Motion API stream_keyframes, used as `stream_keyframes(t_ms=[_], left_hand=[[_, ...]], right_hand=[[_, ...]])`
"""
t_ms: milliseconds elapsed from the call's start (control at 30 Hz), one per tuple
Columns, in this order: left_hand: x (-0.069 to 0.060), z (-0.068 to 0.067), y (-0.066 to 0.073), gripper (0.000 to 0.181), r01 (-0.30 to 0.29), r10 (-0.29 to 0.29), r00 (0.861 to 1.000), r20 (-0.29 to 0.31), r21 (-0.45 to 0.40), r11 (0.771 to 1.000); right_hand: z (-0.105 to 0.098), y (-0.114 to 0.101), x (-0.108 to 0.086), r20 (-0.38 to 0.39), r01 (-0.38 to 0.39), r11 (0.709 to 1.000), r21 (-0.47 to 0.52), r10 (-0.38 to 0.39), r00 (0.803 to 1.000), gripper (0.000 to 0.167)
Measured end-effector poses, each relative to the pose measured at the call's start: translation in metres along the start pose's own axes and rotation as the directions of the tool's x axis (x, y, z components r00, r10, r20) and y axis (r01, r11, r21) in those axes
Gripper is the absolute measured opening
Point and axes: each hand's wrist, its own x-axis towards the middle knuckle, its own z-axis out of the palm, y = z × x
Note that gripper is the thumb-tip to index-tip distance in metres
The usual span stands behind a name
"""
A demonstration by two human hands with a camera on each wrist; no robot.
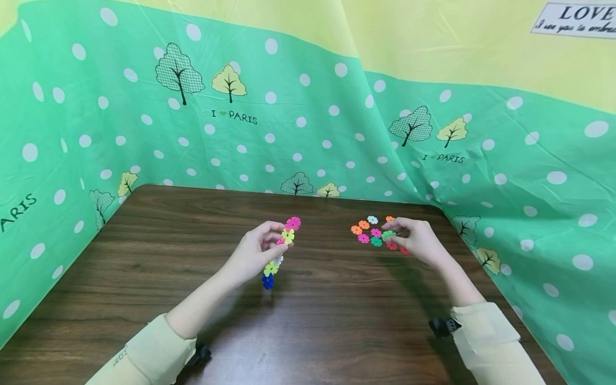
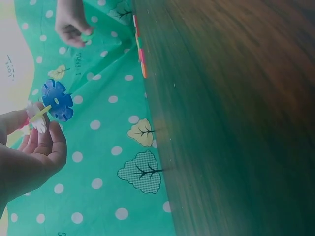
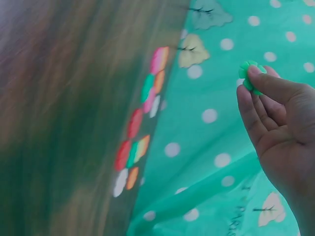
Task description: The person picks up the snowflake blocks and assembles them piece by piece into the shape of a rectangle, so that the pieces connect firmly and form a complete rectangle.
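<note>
The left hand pinches a chain of joined flower-shaped pieces, held above the table. A pink piece tops it, a yellow one lies below, and a blue piece forms the lower end. In the left wrist view the blue piece stands out past the fingertips, beside a white one. The right hand pinches a light green flower piece between thumb and fingers; the right wrist view shows this green piece raised off the table.
Loose flower pieces lie flat at the back right of the dark wooden table, among them orange, white, pink and green ones. A green dotted cloth hangs behind and beside the table.
</note>
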Motion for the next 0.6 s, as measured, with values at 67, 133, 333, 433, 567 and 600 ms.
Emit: stream_keyframes(t_ms=[67, 133, 333, 433, 567, 600], left_hand=[[0.000, 0.000, 0.000, 0.035, -0.005, 0.005, 1.000, 0.009, -0.014, 1.000], [0.000, -0.001, 0.000, 0.035, -0.009, 0.009, 1.000, 0.017, -0.012, 1.000], [0.003, 0.000, -0.009, 0.037, -0.017, 0.017, 0.999, 0.028, -0.013, 1.000], [0.003, 0.001, -0.008, 0.036, -0.036, 0.036, 0.999, 0.019, -0.005, 0.999], [0.003, 0.002, -0.007, 0.035, -0.063, 0.063, 0.998, 0.002, 0.005, 0.998], [0.004, 0.002, -0.007, 0.035, -0.066, 0.066, 0.998, -0.004, 0.010, 0.998]], right_hand=[[-0.002, -0.008, 0.002, -0.031, -0.007, 1.000, 0.021, 0.007, 0.999, 0.025], [-0.005, -0.016, 0.005, -0.061, -0.013, 0.999, 0.047, 0.016, 0.998, 0.027], [-0.008, -0.041, 0.012, -0.124, -0.010, 0.995, 0.096, 0.022, 0.992, 0.026], [-0.008, -0.053, 0.015, -0.141, 0.015, 0.992, 0.122, 0.002, 0.990, 0.025], [-0.008, -0.069, 0.019, -0.152, 0.039, 0.987, 0.153, -0.015, 0.988, 0.023], [-0.008, -0.073, 0.020, -0.153, 0.038, 0.986, 0.163, -0.013, 0.988, 0.022]])
